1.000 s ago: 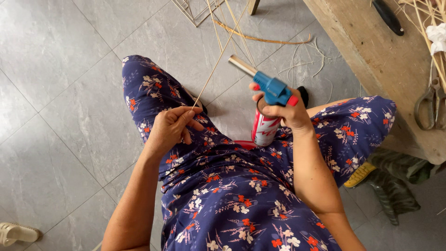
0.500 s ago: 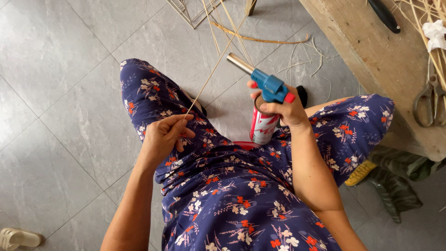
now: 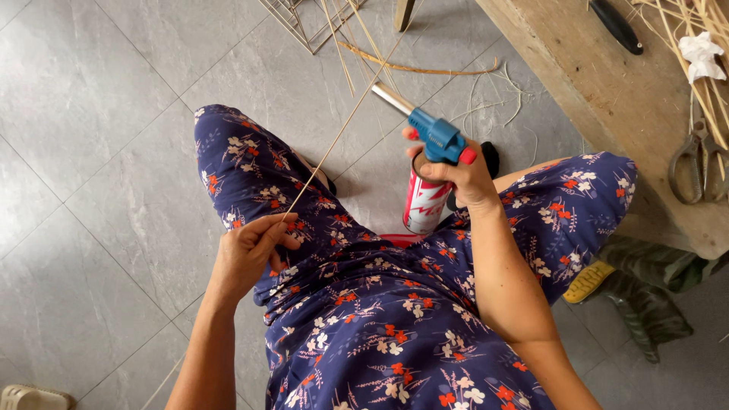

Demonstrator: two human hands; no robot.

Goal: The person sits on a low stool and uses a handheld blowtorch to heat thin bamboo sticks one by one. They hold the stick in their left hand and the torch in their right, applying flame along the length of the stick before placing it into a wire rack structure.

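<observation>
Left hand (image 3: 247,254) pinches a thin, light, springy pale reed strip (image 3: 334,144) near its end; right hand (image 3: 463,178) wraps a rigid blue-headed gas torch canister (image 3: 429,178).

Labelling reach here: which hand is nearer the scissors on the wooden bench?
Right. The right hand grips the blue torch on its can, left of the scissors. The left hand, pinching the thin cane strip, sits much farther left.

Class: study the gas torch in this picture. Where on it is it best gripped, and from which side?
Grip the gas torch around the upright can just under its blue head, from the side behind the nozzle, as the right hand does. The round can suits a wrapped grip, and the metal nozzle points away toward the thin cane strip.
</observation>
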